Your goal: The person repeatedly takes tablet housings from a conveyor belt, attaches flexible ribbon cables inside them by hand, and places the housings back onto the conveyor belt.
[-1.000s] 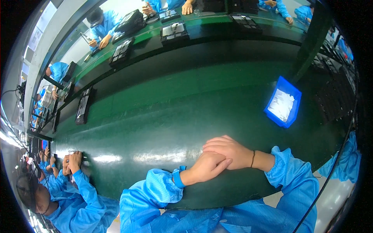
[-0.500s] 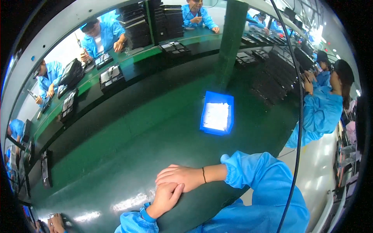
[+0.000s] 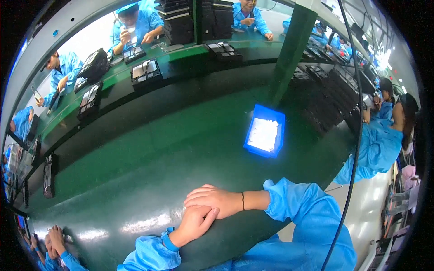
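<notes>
My right hand [image 3: 218,201], with a thin dark band at the wrist, lies flat over my left hand on the green table. Its fingers stretch toward the left, and nothing is held in it. The thumb of my left hand [image 3: 193,224] rests against the right hand. The other left fingers are mostly tucked under the right hand, so their shape is hidden. Farther off, to the right of both hands, stands a blue bin [image 3: 281,135] with small, bright white pieces in it. Neither hand touches the bin.
A green post [image 3: 296,49] rises behind the bin. Stacked black trays [image 3: 330,97] stand at the right, near a co-worker in blue [image 3: 377,142]. A black cable [image 3: 357,135] hangs across the view. More trays [image 3: 145,72] line the far ledge; a co-worker's hands [image 3: 55,240] are at lower left.
The view has turned a little, so the bin and far trays appear farther right. My hands stay resting together. At lower left, more of the co-worker's hands and sleeves shows.
</notes>
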### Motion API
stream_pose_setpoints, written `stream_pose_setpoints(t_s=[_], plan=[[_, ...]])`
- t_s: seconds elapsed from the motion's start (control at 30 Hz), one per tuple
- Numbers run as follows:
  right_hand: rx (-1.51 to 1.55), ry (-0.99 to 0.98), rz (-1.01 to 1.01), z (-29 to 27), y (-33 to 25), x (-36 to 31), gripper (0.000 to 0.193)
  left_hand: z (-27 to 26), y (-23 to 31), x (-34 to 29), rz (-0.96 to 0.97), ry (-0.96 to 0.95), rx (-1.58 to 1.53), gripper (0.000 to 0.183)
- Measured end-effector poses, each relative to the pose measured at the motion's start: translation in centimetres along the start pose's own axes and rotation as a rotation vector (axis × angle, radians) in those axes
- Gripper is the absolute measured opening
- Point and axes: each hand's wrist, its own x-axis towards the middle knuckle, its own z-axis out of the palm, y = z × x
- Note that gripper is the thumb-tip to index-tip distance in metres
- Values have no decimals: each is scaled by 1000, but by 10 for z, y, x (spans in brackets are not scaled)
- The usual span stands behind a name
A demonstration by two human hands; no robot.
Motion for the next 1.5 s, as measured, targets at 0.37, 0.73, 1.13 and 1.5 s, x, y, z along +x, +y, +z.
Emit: stream_pose_setpoints(t_s=[0.37, 0.73, 1.13, 1.5], plan=[[4, -6, 3, 10, -7, 12, 45, -13, 2, -11, -54, -18, -24, 35], [-28, -6, 31, 8, -21, 14, 44, -11, 5, -16, 25, 49, -57, 34], [-38, 9, 37, 7, -25, 17, 42, -15, 7, -16, 17, 5, -44, 38], [-36, 10, 25, 8, -26, 17, 41, -12, 5, -18, 4, 4, -64, 36]])
